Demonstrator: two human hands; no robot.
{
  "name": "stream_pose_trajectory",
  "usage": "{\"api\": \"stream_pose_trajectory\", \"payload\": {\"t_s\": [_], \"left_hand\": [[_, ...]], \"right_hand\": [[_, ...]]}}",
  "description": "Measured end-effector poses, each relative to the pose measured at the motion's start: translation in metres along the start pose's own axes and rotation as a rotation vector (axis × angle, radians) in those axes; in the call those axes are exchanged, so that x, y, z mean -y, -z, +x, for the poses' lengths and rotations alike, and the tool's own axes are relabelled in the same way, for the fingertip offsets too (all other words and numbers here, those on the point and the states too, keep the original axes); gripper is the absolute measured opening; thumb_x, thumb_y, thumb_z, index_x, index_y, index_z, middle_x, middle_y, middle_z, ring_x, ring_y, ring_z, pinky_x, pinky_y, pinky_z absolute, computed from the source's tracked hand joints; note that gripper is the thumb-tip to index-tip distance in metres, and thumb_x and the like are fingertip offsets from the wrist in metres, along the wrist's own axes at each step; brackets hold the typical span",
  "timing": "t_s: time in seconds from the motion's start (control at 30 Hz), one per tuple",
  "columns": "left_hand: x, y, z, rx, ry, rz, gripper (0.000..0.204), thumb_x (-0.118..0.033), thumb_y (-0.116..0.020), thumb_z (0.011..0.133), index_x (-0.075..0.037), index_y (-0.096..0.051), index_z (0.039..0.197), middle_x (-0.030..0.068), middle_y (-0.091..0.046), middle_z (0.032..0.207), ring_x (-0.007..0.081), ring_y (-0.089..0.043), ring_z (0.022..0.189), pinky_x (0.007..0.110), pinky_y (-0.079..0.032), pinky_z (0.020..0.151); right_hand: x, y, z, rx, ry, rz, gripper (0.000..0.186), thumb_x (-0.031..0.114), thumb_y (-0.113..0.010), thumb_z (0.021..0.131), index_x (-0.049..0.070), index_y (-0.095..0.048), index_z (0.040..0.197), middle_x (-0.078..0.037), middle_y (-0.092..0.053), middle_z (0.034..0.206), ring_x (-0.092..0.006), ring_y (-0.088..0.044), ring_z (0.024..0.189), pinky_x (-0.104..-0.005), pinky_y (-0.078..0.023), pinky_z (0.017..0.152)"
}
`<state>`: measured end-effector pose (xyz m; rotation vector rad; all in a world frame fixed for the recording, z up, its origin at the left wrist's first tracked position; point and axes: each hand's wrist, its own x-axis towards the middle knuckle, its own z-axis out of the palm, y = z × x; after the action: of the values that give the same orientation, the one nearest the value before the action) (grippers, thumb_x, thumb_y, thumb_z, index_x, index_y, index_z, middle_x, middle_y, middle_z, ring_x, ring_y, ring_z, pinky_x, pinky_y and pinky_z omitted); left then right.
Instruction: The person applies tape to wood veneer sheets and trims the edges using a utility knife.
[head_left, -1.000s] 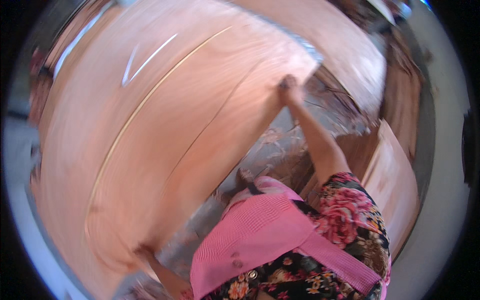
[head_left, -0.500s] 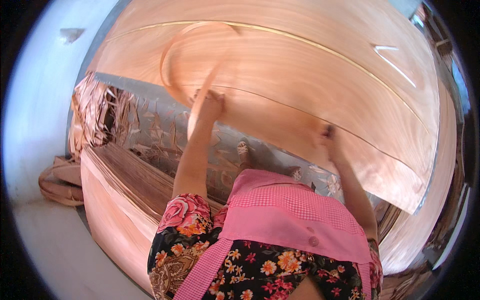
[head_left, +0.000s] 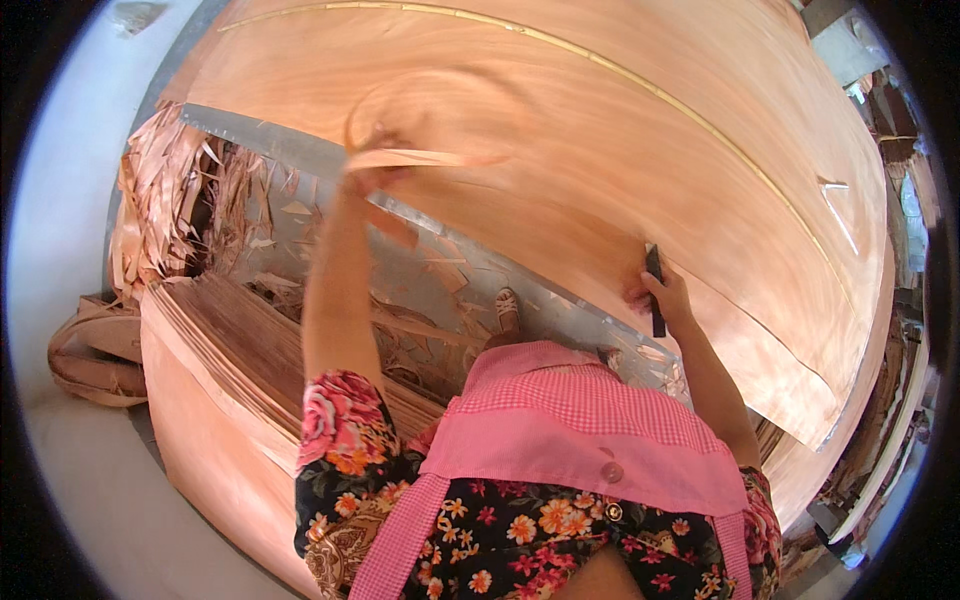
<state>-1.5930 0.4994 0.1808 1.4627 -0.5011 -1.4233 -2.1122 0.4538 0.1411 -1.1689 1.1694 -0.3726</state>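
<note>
Veneer sheet (head_left: 560, 130) ahead, long axis left-right, near edge sloping bodyward at right.
Left hand (head_left: 378, 172) blurred, gripping veneer strip (head_left: 430, 158); right hand (head_left: 674, 296), nearer body, clamped on slim black tool (head_left: 655, 280).

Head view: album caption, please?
Left hand holds a veneer strip, right hand a black tool, over a veneer sheet.

Table (head_left: 265, 138): grey edge exposed along the near side; remainder covered. Lying on it: a broad, thin wood sheet (head_left: 560, 140), grain visible, with a narrow yellow strip (head_left: 520, 28) running lengthwise over its surface. Floor (head_left: 290, 240): grey, littered with loose wood scraps (head_left: 447, 272); one shoe (head_left: 507, 300) rests there. Base of the stacked sheets (head_left: 270, 345), lower left: hidden.
</note>
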Motion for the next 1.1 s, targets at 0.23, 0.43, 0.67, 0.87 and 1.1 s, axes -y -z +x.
{"api": "stream_pose_trajectory", "payload": {"t_s": [0.23,0.43,0.67,0.87,1.1], "left_hand": [[-0.156,0.083,0.016,0.034,0.307,0.838,0.08,-0.039,-0.065,0.071,-0.01,-0.023,0.133,0.0105,-0.05,0.118,0.0261,-0.056,0.094,0.041,-0.046,0.078],[-0.203,0.127,0.069,-0.566,0.09,2.665,0.054,-0.033,-0.058,0.075,-0.015,-0.041,0.124,0.0052,-0.027,0.137,0.0254,-0.022,0.127,0.053,-0.025,0.097],[-0.086,0.028,0.076,-0.501,-0.775,1.968,0.035,-0.019,-0.047,0.082,-0.005,-0.046,0.114,0.011,-0.039,0.127,0.0309,-0.032,0.119,0.04,-0.029,0.096],[0.116,-0.075,-0.024,0.006,-0.876,1.589,0.062,-0.037,-0.052,0.079,-0.022,-0.027,0.133,0.0013,-0.023,0.139,0.0278,-0.017,0.129,0.056,-0.007,0.1],[0.142,-0.076,-0.032,-0.064,-0.831,1.643,0.06,-0.039,-0.051,0.078,-0.021,-0.03,0.132,-0.0016,-0.027,0.138,0.0267,-0.017,0.129,0.055,-0.007,0.1]], "right_hand": [[0.015,-0.001,-0.004,-0.003,-0.155,0.107,0.024,0.02,-0.052,0.084,0.0,-0.052,0.097,-0.013,-0.062,0.071,-0.0163,-0.059,0.052,-0.0237,-0.046,0.043],[0.019,-0.007,-0.001,-0.044,-0.226,0.09,0.016,0.016,-0.05,0.084,0.003,-0.048,0.094,-0.013,-0.061,0.066,-0.0178,-0.058,0.047,-0.0258,-0.046,0.04],[0.015,-0.007,0.003,-0.065,-0.244,0.085,0.017,0.016,-0.049,0.084,0.002,-0.049,0.094,-0.012,-0.061,0.067,-0.017,-0.058,0.05,-0.0254,-0.046,0.042],[0.007,-0.008,0.003,-0.108,-0.167,0.086,0.023,0.017,-0.051,0.084,0.003,-0.05,0.101,-0.008,-0.06,0.067,-0.0148,-0.058,0.051,-0.0235,-0.045,0.043],[-0.026,0.024,-0.019,-0.427,-0.039,0.161,0.023,0.019,-0.054,0.083,0.008,-0.056,0.103,0.0,-0.054,0.062,-0.0084,-0.046,0.046,-0.0206,-0.035,0.041]]}}
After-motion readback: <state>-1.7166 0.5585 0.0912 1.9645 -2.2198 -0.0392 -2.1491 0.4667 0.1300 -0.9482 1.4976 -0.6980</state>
